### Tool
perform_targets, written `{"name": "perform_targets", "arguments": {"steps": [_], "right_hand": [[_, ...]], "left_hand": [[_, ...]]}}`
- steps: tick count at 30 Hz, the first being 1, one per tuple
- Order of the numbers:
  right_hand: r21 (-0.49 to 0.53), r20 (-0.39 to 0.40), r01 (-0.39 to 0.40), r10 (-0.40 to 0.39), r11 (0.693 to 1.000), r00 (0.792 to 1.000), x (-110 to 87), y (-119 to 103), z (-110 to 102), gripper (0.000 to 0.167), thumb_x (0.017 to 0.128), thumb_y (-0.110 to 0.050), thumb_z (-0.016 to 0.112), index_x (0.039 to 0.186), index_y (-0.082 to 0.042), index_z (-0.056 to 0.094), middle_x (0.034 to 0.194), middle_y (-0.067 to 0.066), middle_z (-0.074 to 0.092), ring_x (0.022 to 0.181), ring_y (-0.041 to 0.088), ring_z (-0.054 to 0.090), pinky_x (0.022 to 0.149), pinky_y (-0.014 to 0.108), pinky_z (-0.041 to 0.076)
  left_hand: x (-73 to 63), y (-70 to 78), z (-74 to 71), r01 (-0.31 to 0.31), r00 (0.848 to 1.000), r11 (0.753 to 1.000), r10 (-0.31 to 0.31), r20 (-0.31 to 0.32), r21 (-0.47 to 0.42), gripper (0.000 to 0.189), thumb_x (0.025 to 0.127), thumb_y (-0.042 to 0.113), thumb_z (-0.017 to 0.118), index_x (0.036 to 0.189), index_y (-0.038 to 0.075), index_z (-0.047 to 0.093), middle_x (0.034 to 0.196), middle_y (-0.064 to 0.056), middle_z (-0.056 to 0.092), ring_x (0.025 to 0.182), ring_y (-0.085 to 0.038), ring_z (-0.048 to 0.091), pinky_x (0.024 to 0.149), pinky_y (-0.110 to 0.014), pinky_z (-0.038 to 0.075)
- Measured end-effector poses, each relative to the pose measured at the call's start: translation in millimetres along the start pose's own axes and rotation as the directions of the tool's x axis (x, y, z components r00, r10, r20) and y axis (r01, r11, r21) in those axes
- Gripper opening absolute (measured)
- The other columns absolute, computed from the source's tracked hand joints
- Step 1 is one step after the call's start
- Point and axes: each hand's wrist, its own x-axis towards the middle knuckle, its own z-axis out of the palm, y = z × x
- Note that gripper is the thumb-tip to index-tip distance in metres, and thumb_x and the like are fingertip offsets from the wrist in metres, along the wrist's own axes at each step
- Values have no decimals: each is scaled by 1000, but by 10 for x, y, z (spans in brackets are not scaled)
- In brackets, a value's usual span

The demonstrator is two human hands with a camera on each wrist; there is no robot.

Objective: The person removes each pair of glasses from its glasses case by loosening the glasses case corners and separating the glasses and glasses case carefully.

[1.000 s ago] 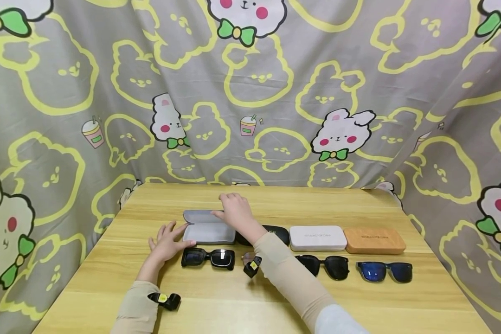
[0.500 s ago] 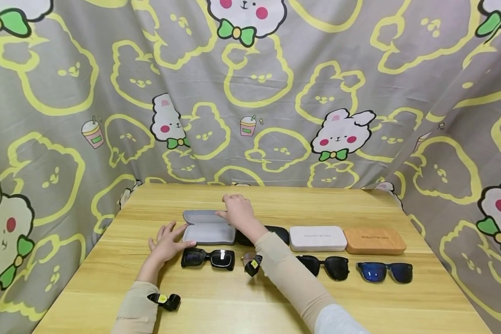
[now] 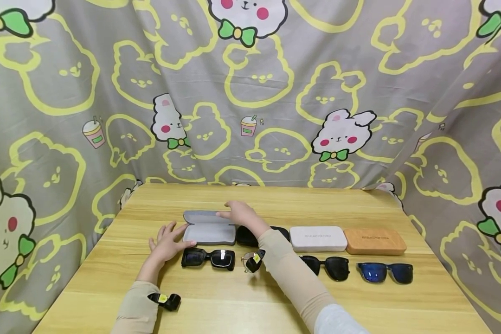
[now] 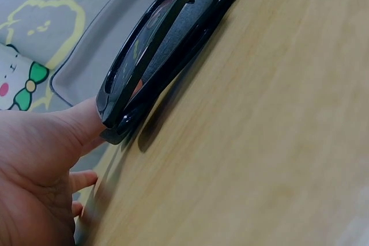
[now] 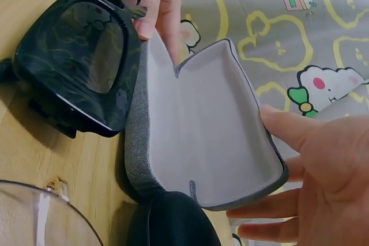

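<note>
A grey glasses case (image 3: 208, 234) lies open on the table, its pale lining bare and its lid (image 3: 204, 216) tipped back. My left hand (image 3: 165, 243) grips the left end of the case, thumb at the front edge, index finger by the hinge, other fingers spread. At the lid's right part is my right hand (image 3: 243, 215); in the right wrist view its thumb (image 5: 282, 125) touches the lid's rim, with straight fingers (image 5: 268, 217) behind. Black thick-framed sunglasses (image 3: 208, 258) lie folded just in front of the case.
Rightward in a row stand a black case (image 3: 277, 232), a white case (image 3: 318, 238) and an orange case (image 3: 375, 240). Before them lie thin-rimmed glasses (image 3: 247, 260) partly behind my right wrist, black sunglasses (image 3: 335, 267) and blue-lensed sunglasses (image 3: 385, 272). A patterned curtain (image 3: 271, 153) surrounds the table.
My right hand has shifted slightly right and lower along the lid, so more of the thin-rimmed glasses shows. The left hand and the case have stayed in place.
</note>
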Motion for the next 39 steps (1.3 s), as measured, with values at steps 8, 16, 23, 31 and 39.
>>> {"name": "perform_targets", "arguments": {"steps": [8, 16, 23, 31, 39], "right_hand": [[143, 161, 90, -113, 986, 980, 18, 107, -15, 56, 101, -46, 47, 145, -12, 47, 148, 9, 50, 138, 28, 45, 113, 43, 40], [188, 226, 139, -181, 972, 957, 20, 155, -8, 50, 103, -43, 41, 144, -17, 49, 148, 7, 50, 138, 26, 45, 113, 42, 39], [213, 246, 142, -193, 967, 950, 27, 190, -4, 50, 103, -44, 41, 145, -18, 48, 150, 6, 48, 140, 26, 44, 114, 42, 38], [241, 237, 140, -198, 960, 951, 23, 210, 9, 49, 102, -45, 44, 144, -20, 50, 149, 5, 49, 140, 25, 43, 114, 42, 38], [222, 217, 172, -221, 960, 951, 0, 185, 10, 47, 100, -43, 48, 141, -19, 54, 148, 5, 51, 141, 25, 43, 115, 41, 38]], "left_hand": [[1, 10, 1, -2, 1000, 1000, 2, -5, 4, 90, 78, 61, 70, 150, 16, 39, 161, -22, 12, 146, -51, -6, 103, -79, -14], [-17, 14, 2, -3, 1000, 1000, 3, -8, -7, 90, 78, 59, 71, 149, 15, 40, 161, -23, 12, 146, -51, -6, 103, -78, -15], [-13, 25, 5, 0, 1000, 1000, 0, -7, -2, 90, 78, 59, 72, 149, 15, 40, 160, -23, 13, 146, -51, -5, 103, -79, -14], [-6, 44, -1, 0, 1000, 999, 1, -2, 33, 96, 75, 62, 72, 150, 14, 38, 160, -23, 12, 145, -52, -4, 103, -80, -12], [-16, 31, -2, 2, 1000, 1000, -2, -13, 28, 94, 75, 59, 74, 149, 13, 40, 160, -23, 14, 146, -51, -3, 104, -79, -12]]}}
